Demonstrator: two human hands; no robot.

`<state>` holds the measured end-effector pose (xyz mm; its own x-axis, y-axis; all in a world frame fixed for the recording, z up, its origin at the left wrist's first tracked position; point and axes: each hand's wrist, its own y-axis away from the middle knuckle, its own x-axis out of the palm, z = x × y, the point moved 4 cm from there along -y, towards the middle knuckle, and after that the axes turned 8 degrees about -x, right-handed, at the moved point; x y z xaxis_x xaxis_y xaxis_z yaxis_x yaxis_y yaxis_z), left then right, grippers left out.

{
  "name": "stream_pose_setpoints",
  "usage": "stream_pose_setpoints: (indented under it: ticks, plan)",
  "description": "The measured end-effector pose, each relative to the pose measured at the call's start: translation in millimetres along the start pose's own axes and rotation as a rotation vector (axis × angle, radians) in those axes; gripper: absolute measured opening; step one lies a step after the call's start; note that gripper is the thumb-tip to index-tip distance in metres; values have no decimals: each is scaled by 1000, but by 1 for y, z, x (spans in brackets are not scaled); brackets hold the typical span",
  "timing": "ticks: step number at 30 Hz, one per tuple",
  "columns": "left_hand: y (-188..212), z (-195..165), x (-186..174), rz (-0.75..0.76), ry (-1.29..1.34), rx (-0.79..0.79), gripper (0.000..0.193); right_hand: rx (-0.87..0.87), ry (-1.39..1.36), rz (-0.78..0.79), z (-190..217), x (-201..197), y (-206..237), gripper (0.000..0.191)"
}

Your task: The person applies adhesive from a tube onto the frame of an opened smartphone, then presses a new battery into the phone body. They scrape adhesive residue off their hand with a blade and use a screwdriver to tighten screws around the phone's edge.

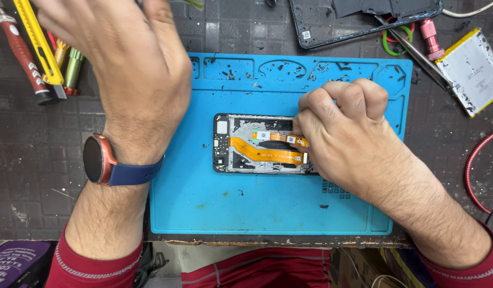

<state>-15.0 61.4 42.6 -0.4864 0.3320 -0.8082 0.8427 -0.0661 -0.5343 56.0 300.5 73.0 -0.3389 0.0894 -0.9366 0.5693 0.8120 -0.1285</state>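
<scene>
1. A blue silicone repair mat covers the dark workbench; an opened smartphone lies at its centre.
2. The right hand, fingers curled, pinches the orange flex cable.
3. The left hand hovers over the mat's left edge; its finger spread cannot be told.

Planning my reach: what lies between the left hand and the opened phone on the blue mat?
Head view: only bare blue silicone mat separates the left hand from the opened phone.
</scene>
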Motion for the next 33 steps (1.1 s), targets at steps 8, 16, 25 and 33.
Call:
stream_pose_setpoints:
  ticks: [8, 16, 25, 33]
  plan:
    - [3, -9, -5, 25, 135, 36, 25, 136, -212, -82, -20, -1, 11, 19]
    - [-1, -34, -7, 52, 227, 72, 30, 322, -321, -165, -51, 25, 51, 21]
    - [-4, -65, -25, 118, 519, 343, 35, 605, -304, -236, -74, 39, 79, 4]
    - [-1, -73, -30, 131, 633, 437, 38, 881, -352, -242, -94, 49, 105, 29]
